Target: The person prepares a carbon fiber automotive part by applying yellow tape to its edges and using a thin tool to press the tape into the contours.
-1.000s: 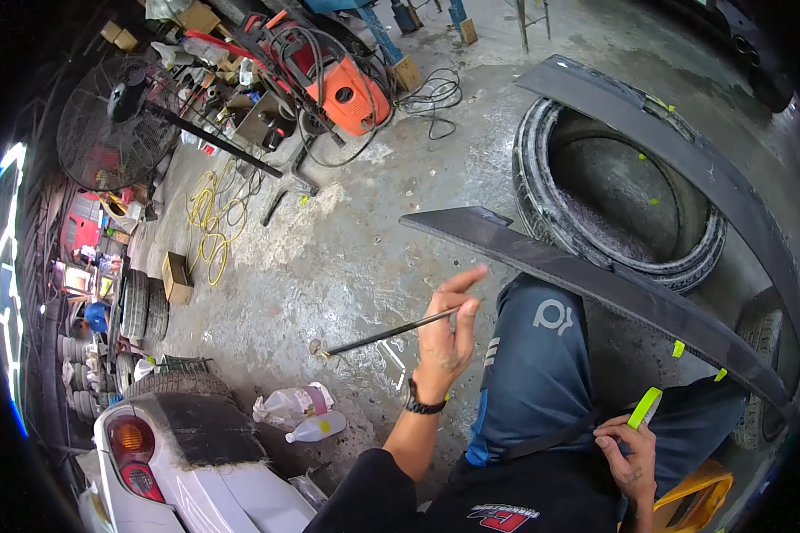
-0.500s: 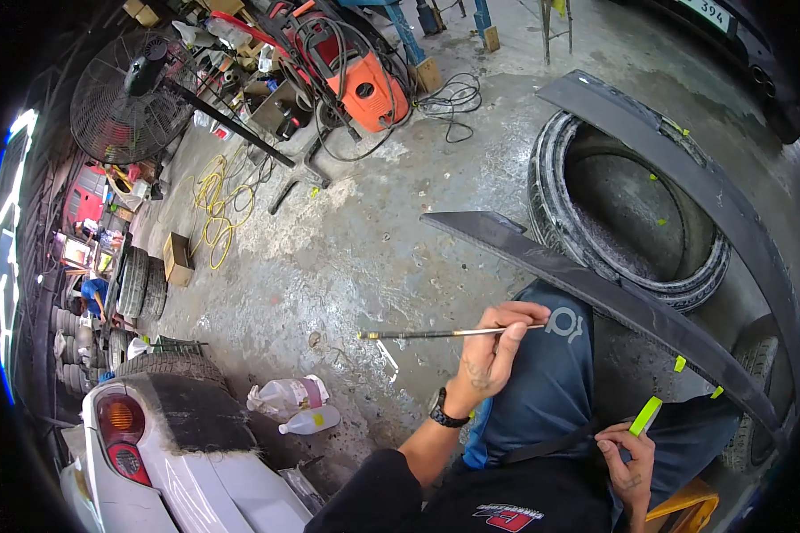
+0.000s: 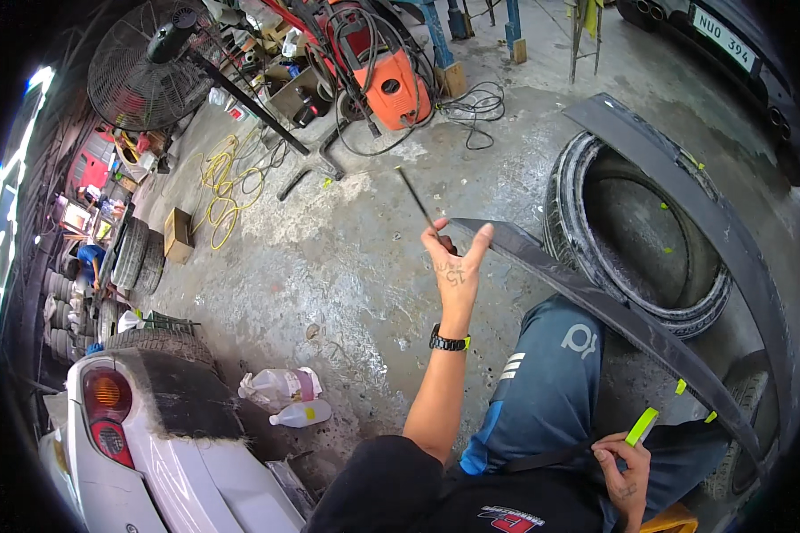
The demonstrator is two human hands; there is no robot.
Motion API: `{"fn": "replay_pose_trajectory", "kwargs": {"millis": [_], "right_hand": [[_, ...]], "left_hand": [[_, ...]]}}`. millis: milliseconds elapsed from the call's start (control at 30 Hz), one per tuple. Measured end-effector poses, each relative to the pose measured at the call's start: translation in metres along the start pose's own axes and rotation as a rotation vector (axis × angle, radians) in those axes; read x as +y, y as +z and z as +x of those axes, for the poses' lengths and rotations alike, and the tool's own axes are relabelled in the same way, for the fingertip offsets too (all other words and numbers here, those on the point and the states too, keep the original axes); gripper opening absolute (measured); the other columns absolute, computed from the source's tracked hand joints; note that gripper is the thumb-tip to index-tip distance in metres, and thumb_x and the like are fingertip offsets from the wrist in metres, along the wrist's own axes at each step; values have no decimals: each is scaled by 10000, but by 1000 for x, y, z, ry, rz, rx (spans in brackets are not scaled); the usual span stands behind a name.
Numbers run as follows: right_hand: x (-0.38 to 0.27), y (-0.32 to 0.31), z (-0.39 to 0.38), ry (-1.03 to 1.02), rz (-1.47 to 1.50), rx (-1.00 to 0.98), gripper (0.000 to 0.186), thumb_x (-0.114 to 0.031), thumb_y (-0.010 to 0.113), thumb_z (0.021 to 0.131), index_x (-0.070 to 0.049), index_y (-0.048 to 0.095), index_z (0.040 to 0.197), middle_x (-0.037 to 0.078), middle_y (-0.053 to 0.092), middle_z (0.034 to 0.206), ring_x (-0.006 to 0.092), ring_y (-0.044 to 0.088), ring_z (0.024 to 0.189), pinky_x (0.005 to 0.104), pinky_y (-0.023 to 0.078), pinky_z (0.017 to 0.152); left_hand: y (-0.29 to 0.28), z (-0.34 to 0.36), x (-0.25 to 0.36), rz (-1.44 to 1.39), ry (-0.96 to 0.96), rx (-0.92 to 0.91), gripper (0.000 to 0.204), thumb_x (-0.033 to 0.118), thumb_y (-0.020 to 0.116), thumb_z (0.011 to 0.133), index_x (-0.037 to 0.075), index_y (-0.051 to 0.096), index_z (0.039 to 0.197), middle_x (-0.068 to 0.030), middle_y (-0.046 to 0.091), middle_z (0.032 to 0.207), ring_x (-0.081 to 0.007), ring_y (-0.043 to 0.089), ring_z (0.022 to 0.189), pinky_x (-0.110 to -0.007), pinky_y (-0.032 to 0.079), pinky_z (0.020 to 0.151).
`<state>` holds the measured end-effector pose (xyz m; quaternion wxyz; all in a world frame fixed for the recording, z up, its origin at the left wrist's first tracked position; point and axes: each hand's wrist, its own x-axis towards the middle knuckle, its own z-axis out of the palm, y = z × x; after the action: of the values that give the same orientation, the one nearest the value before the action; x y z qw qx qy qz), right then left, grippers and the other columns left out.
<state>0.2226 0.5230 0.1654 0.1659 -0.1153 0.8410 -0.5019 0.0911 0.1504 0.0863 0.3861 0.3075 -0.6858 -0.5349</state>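
Note:
My left hand (image 3: 453,266), wearing a dark wristwatch, is raised with a thin stick (image 3: 413,195) in its fingers. The stick has a dark shaft and a yellowish end pointing up and left; its other end is hidden. The thumb stands apart, overlapping the pointed end of a long dark trim strip (image 3: 587,284); whether they touch I cannot tell. My right hand (image 3: 627,466) rests by my lap, holding a roll of yellow-green tape (image 3: 642,426). A second curved dark strip (image 3: 711,209) lies across a tire (image 3: 567,200). Small yellow-green tape pieces (image 3: 681,386) stick to the nearer strip.
A white car's rear corner (image 3: 173,471) is at lower left, beside two plastic bottles (image 3: 300,414). Ahead stand an orange pressure washer (image 3: 391,89) and a pedestal fan (image 3: 151,71). Yellow cord (image 3: 231,186) lies on the floor. A dark car (image 3: 764,80) is at far right.
My left hand has moved up and away toward the near strip's pointed end, and the stick has swung from level to steep. My right hand keeps the tape. The view has shifted slightly.

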Motion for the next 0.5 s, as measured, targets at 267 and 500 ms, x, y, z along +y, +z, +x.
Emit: {"fn": "replay_pose_trajectory", "kwargs": {"millis": [267, 500], "right_hand": [[4, 3, 0, 20, -54, 30, 64, -35, 709, 841, 29, 713, 850, 124, 694, 841, 223, 653, 784, 298, 497, 723], [-4, -11, 6, 64, -18, -98, 115, -67, 646, 962, 30, 701, 991, 141, 711, 952, 247, 673, 875, 323, 510, 827]], "left_hand": [[1, 53, -37, -285, -139, 69, 469, 305, 757, 892, 53, 484, 1178, 47, 411, 820, -71, 382, 703, -241, 349, 655], [-33, 37, -60, -672, -261, 63, 293, 374, 530, 1056, 83, 564, 1046, 50, 369, 732, -63, 334, 652, -256, 332, 623]]}}
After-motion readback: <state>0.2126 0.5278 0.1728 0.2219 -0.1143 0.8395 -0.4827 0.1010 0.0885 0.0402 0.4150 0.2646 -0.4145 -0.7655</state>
